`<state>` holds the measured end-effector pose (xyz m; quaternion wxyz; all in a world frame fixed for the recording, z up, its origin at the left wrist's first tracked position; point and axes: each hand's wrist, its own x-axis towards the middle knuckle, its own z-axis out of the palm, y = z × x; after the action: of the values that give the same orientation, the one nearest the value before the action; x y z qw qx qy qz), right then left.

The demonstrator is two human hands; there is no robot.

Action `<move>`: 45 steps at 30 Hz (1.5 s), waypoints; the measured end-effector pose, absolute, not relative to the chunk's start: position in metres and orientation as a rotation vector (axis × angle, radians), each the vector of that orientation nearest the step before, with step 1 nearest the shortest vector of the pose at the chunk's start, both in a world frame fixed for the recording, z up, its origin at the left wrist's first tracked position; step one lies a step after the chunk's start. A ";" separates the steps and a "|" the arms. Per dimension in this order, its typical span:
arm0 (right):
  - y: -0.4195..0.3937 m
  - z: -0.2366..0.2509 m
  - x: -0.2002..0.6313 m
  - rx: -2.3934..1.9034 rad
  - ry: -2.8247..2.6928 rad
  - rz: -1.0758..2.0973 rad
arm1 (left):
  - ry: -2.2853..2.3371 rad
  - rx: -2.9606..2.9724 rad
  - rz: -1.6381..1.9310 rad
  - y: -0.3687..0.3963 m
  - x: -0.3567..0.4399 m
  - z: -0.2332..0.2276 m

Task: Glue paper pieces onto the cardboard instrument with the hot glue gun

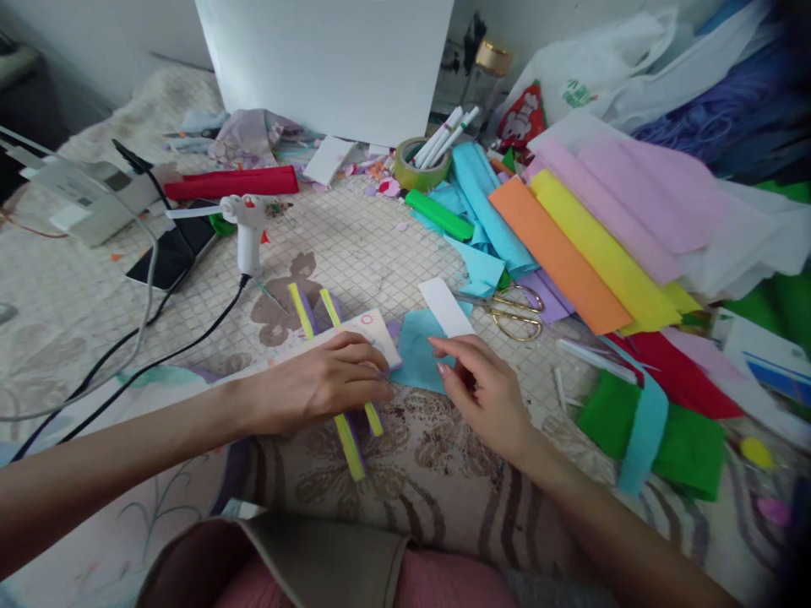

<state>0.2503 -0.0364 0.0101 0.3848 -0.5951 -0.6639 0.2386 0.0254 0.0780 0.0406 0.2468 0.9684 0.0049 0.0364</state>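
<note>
Two bare hands work low on a patterned cloth (pixel 355 245) that covers the work surface. The left hand (pixel 317 388) lies palm down, fingers pressing flat on a ruler (pixel 355 333) that crosses two yellow strips (pixel 342 422); the strips lie side by side, each on a purple backing, and run from near the glue gun (pixel 248 224) down past the knuckles. The right hand (pixel 485 397) rests just beside the left, its fingers loosely curled with the tips touching a piece of blue felt (pixel 415 355); it grasps nothing that can be seen. A white card (pixel 445 306) lies on the far edge of the felt.

Gold-handled scissors (pixel 516 311) sit just beyond the right hand. Further right, felt sheets in orange (pixel 557 257), yellow, pink and turquoise overlap in a fan, with green felt (pixel 684 439) and red felt nearer the edge. A tape roll (pixel 419 169) holding white markers stands by a large white board (pixel 329 59). On the left lie a red roll (pixel 231 183), a phone (pixel 168 253) and trailing black cables.
</note>
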 end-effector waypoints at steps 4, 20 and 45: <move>-0.039 0.010 0.245 -1.496 -1.694 0.775 | 0.096 2.599 0.178 0.082 0.018 0.043; -0.045 0.002 0.226 -1.521 -1.839 0.821 | 1.001 2.571 -0.025 0.059 -0.054 0.043; -0.005 0.047 0.220 -1.319 -1.598 0.691 | 1.124 2.654 0.367 0.062 -0.028 0.073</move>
<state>0.2200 -0.0047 0.0472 0.4607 -0.5361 -0.6493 0.2807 -0.0281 0.0622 0.0732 0.1180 0.9071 0.3840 0.1255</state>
